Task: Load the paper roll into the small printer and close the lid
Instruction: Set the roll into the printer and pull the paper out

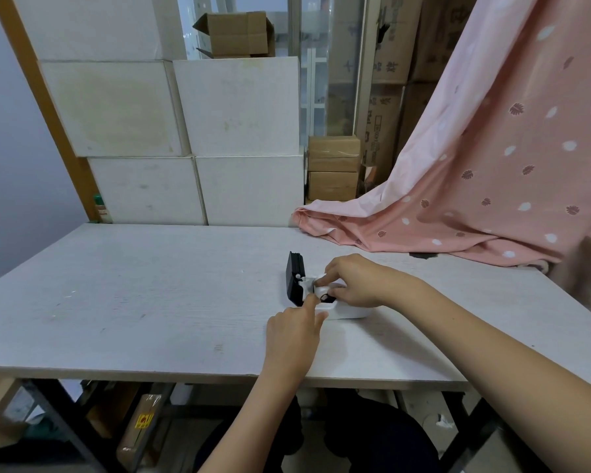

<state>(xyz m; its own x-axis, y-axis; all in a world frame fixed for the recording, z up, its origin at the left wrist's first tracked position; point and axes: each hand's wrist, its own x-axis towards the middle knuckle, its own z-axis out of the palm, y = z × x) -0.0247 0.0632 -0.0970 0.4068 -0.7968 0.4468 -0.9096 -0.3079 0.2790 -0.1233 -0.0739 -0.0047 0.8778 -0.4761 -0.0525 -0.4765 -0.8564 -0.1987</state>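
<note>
A small white printer [347, 311] sits on the pale table [151, 302], right of centre. Its black lid [294, 278] stands open, tilted up at the printer's left end. My right hand [354, 279] is over the open compartment, its fingers pinching a white paper roll [321, 285] that lies partly inside. My left hand [296, 331] rests at the printer's near left corner, with the index finger stretched onto the printer's edge next to the roll. Most of the roll and the compartment are hidden by my fingers.
A pink patterned cloth [475, 199] drapes onto the table's far right corner. White boxes [191, 141] are stacked behind the table's far edge, with brown cartons [333, 167] beside them. The table's near edge runs just in front of my forearms.
</note>
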